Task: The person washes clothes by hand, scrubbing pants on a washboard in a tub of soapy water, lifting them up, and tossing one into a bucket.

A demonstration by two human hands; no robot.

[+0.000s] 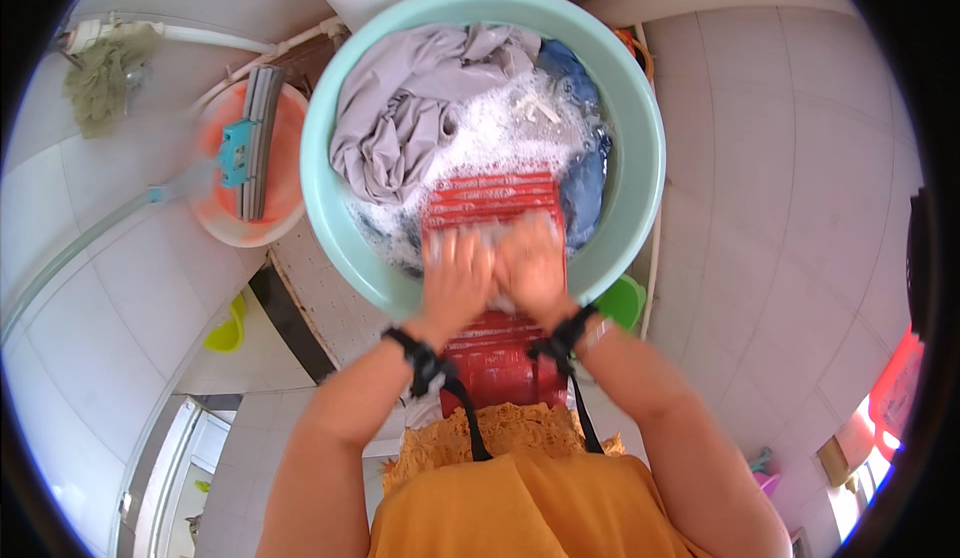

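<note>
A red washboard [497,198] leans into a big pale green basin [650,148], its lower end at my body. My left hand [458,276] and my right hand [535,263] press side by side on its ridges, fingers curled and slightly smeared by motion. A wet, pale piece of cloth [503,303] shows between and under them, mostly hidden. White suds [500,138] cover the water beyond. Bunched grey fabric [400,108] fills the basin's far left; dark blue fabric [583,193] lies along its right side.
Left of the basin, an orange-and-white bucket [285,123] holds a sponge mop [250,148] with a blue clamp. A green container [622,301] stands by the basin's lower right. White pipes [200,36] and a greenish mesh cloth [98,83] are at the upper left wall.
</note>
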